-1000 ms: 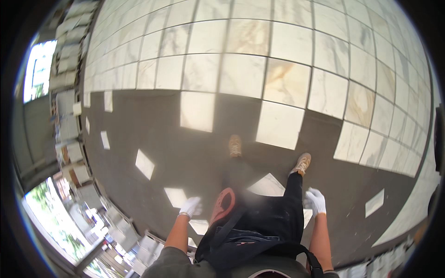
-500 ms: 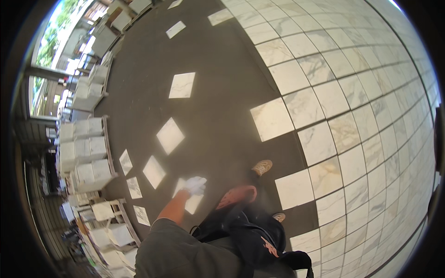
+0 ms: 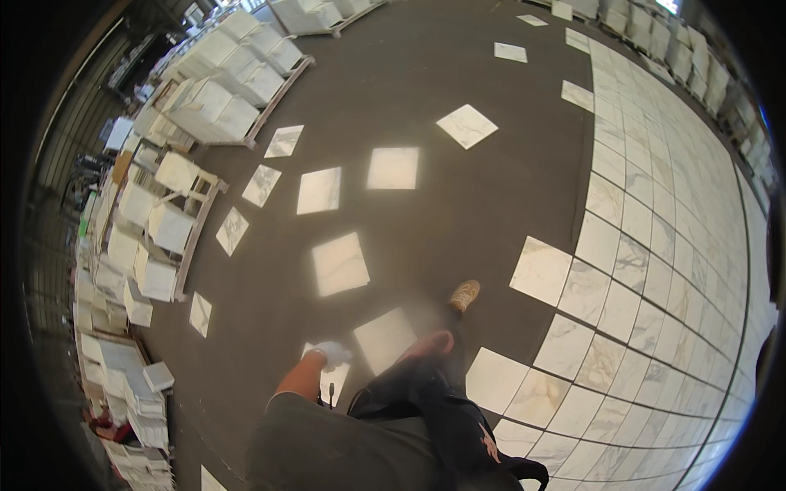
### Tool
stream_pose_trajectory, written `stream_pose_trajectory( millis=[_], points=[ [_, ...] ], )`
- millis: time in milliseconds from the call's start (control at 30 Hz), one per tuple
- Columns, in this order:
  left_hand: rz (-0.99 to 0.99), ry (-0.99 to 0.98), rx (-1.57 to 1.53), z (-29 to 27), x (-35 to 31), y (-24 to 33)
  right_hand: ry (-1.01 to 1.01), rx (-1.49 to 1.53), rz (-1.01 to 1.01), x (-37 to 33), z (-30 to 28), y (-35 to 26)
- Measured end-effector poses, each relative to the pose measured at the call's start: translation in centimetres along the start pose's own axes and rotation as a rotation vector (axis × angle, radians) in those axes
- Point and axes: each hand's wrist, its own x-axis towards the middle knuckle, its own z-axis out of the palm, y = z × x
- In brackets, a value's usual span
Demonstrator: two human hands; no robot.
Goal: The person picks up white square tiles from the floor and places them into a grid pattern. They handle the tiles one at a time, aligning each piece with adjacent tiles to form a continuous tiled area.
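Observation:
My left hand (image 3: 332, 354), in a white glove, hangs low at the end of my bare forearm (image 3: 300, 377). Below it a white tile (image 3: 334, 382) shows in part; whether the hand touches it I cannot tell. The fingers are small and smeared, so their pose is unclear. A pale marble tile (image 3: 381, 338) lies flat on the dark floor beside my leg, and another tile (image 3: 341, 264) lies ahead of it. One tan shoe (image 3: 465, 295) shows in front of me. My right hand is out of the picture.
Rows of veined marble tiles (image 3: 606, 360) cover the floor on the right, their left edge stepped. More loose tiles (image 3: 318, 191) lie scattered over the dark floor (image 3: 426, 221). Pallets stacked with white tiles (image 3: 221, 90) line the left side.
The view has turned left and moved over the floor. The gridded tiles, loose tiles and pallets sit differently in the picture. My gloved left hand stays low at my left side.

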Motion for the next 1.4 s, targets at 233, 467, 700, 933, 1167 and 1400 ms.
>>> stream_pose_trajectory(
  millis=[233,467,700,933,1167,1400],
  points=[
    [0.225,0.02,-0.113,-2.8,2.7,-3.3,-0.139,-0.201,0.038,0.2,7.9,-6.2],
    [0.407,0.142,-0.493,-12.5,7.1,0.2,-0.258,-0.33,0.079,1.1,14.9,-14.6],
    [0.397,0.287,-0.737,-18.3,6.1,1.1,-0.391,-0.434,0.047,4.4,20.5,-25.2],
    [0.149,0.246,-1.103,-10.5,6.0,2.2,-0.389,-0.806,0.011,13.6,26.3,-37.2],
    [-0.092,0.224,-1.604,2.0,1.8,7.2,-0.503,-1.183,-0.261,21.1,37.8,-54.4],
    [-0.158,0.193,-1.586,5.8,1.3,12.6,-0.709,-1.136,-0.582,7.2,73.8,-65.1]
  ],
)
